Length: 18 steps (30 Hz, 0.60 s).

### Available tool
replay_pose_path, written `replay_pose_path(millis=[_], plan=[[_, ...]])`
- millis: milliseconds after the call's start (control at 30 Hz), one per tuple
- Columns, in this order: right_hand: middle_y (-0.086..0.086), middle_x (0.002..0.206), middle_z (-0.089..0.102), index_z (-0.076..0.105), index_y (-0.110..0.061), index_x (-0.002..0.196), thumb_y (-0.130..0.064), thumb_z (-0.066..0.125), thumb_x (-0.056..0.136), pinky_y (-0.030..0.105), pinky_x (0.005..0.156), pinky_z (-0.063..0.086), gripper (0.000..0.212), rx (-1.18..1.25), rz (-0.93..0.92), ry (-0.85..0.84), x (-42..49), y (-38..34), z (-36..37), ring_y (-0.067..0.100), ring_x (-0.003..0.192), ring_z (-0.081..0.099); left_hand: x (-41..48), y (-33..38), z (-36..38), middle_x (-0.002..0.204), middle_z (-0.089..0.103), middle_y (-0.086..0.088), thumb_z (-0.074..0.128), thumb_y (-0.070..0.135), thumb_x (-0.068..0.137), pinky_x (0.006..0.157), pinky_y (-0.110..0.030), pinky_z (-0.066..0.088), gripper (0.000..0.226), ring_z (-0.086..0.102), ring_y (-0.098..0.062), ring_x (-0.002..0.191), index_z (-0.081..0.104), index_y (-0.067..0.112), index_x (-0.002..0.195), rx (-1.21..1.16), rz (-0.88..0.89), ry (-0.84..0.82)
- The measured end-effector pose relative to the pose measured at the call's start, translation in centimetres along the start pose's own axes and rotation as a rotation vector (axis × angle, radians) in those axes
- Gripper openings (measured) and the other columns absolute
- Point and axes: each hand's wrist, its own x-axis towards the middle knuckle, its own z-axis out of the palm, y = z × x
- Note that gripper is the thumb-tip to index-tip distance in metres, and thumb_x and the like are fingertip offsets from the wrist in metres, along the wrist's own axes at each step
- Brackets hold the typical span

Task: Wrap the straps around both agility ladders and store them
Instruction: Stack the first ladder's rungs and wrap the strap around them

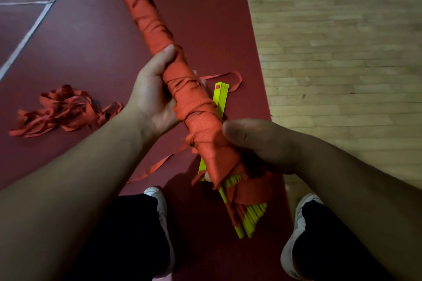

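Note:
A bundled agility ladder (148, 20), its yellow rungs wound in orange-red strap, slants from the upper middle down to the lower middle of the head view. My left hand (153, 89) grips the bundle around its middle. My right hand (258, 141) grips its lower part, thumb on top. Yellow rung ends stick out at both ends. A second stack of yellow rungs (220, 96) lies on the floor behind the bundle. Its loose orange-red straps (61, 109) lie tangled on the floor to the left.
The dark red floor (91, 41) carries white lines at the upper left. Pale wooden boards (342, 41) fill the right side. My two white shoes (159, 201) stand at the bottom, one on each side of the bundle's lower end.

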Motion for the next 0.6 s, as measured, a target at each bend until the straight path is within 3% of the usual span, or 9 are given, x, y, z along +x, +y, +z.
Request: replay_pose_path(millis=[67,133,200,267,367,467,533,600], plan=[[0.029,0.100,0.064,0.057,0.007,0.106,-0.077,0.071,0.066,0.046,0.083,0.045,0.094,-0.002,0.001,0.030,0.2,0.3,-0.1,0.026,0.089,0.056,0.0,0.2,0.1,0.073,0.057,-0.004,0.057,0.045,0.093,0.077,-0.035,0.054,0.031,0.059,-0.017,0.067,0.056,0.013,0.091,0.015,0.001,-0.013],[0.003,0.104,0.073,0.065,-0.016,0.107,-0.067,0.068,0.076,0.040,0.090,0.053,0.060,-0.116,-0.022,0.078,0.2,0.0,0.0,0.019,0.097,0.068,0.4,0.4,-0.1,0.082,0.063,-0.009,0.062,0.052,0.088,0.073,-0.034,0.058,0.043,0.063,-0.019,0.071,0.059,0.011,0.102,0.083,-0.001,0.051],[0.000,0.106,0.074,0.064,-0.024,0.111,-0.081,0.068,0.065,0.044,0.091,0.056,0.073,-0.282,0.000,0.141,0.3,0.0,0.0,0.018,0.099,0.071,0.9,0.4,-0.5,0.098,0.066,-0.014,0.073,0.052,0.077,0.072,-0.038,0.059,0.064,0.068,-0.024,0.076,0.061,0.006,0.121,0.157,0.006,0.140],[0.002,0.098,0.073,0.061,-0.022,0.109,-0.082,0.066,0.063,0.046,0.082,0.057,0.076,-0.482,0.043,0.226,0.3,0.1,0.5,0.019,0.089,0.070,1.0,-0.2,-0.6,0.101,0.069,-0.015,0.084,0.050,0.066,0.071,-0.041,0.059,0.079,0.071,-0.027,0.077,0.063,0.007,0.128,0.227,-0.030,0.220],[-0.004,0.089,0.067,0.059,-0.024,0.107,-0.074,0.068,0.073,0.036,0.070,0.051,0.061,-0.649,0.009,0.263,0.1,0.2,1.0,0.011,0.078,0.064,1.2,-1.3,-1.2,0.084,0.070,-0.011,0.086,0.041,0.071,0.066,-0.039,0.058,0.056,0.070,-0.024,0.066,0.065,0.008,0.112,0.302,-0.057,0.304],[-0.006,0.083,0.068,0.059,-0.027,0.109,-0.081,0.068,0.064,0.031,0.066,0.050,0.071,-0.436,-0.003,0.224,0.2,0.0,0.4,0.007,0.071,0.065,1.0,-1.0,-1.1,0.070,0.063,-0.009,0.073,0.029,0.087,0.058,-0.033,0.059,0.020,0.064,-0.020,0.056,0.061,0.013,0.092,0.301,-0.106,0.276],[-0.003,0.086,0.071,0.058,-0.028,0.119,-0.089,0.068,0.051,0.029,0.065,0.049,0.092,-0.259,0.025,0.157,0.3,0.0,-0.4,0.007,0.071,0.067,1.0,-0.2,-1.0,0.070,0.060,-0.009,0.065,0.028,0.092,0.062,-0.031,0.058,0.016,0.060,-0.019,0.058,0.057,0.014,0.091,0.301,-0.130,0.234],[-0.005,0.095,0.072,0.059,-0.028,0.121,-0.088,0.068,0.051,0.026,0.074,0.050,0.093,-0.181,0.005,0.050,0.0,-0.1,-0.5,0.004,0.083,0.067,0.8,0.3,-0.9,0.070,0.060,-0.010,0.060,0.028,0.094,0.062,-0.031,0.057,0.016,0.059,-0.019,0.060,0.055,0.014,0.090,0.280,-0.119,0.197]])
